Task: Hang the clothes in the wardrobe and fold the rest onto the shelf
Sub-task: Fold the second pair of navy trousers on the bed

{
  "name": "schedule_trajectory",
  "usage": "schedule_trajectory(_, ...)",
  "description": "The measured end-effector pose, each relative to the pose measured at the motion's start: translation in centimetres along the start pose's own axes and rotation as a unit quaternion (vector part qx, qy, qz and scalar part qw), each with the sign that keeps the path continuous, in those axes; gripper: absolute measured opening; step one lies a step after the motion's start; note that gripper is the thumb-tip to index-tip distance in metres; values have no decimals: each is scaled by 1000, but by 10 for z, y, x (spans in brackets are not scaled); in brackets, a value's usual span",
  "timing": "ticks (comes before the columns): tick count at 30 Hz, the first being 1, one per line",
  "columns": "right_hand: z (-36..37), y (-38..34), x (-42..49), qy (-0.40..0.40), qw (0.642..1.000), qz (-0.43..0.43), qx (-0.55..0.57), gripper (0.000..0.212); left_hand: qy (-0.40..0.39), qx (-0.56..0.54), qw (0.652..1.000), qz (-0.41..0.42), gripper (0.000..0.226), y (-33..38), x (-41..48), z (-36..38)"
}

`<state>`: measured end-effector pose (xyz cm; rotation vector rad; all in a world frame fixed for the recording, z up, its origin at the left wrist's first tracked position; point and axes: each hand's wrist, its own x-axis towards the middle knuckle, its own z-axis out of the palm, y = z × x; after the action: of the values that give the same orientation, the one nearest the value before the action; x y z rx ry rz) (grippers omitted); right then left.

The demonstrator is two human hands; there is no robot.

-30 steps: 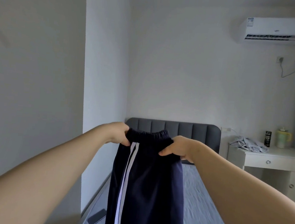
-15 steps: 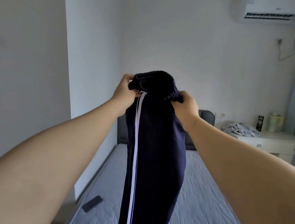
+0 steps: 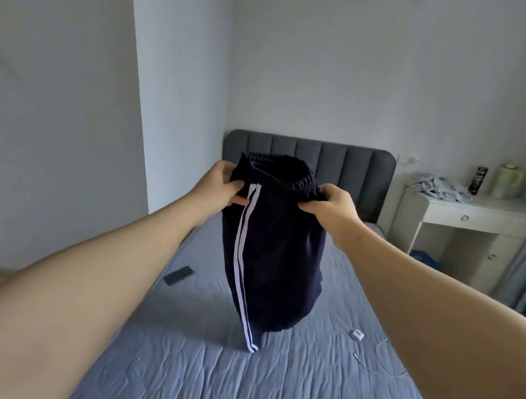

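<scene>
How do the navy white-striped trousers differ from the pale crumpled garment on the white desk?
The navy trousers are dark with two white stripes; the pale garment is light blue-grey. The trousers hang from the left hand and right hand, gripped at the waistband; the garment lies crumpled on the white desk. Both are clothes not yet put away.

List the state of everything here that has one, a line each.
navy trousers, held up by the waistband, hanging unfolded, lower end down at the bed
left hand, gripping the waistband's left side
right hand, gripping the waistband's right side
phone, lying flat on the bed, screen dark
grey garment, crumpled on the desk
drawer, closed
black can, upright on the desk
</scene>
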<state>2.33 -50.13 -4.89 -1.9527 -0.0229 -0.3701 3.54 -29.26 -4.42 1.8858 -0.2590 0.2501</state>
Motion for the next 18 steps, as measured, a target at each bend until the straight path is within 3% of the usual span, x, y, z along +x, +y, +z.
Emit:
schedule_trajectory(7,16,58,-106,-81,984,142,74,19,-74,62,987,-130,22,-69,-95,15)
schedule_trajectory(10,24,67,-147,-93,976,177,88,19,-97,55,980,-164,21,-85,-134,10)
schedule_trajectory(14,32,70,-190,-107,965,219,98,15,-112,35,972,-205,3,-100,-174,2)
schedule_trajectory(18,43,82,-229,-105,959,249,86,18,-121,-26,956,-266,12,-120,-213,3)
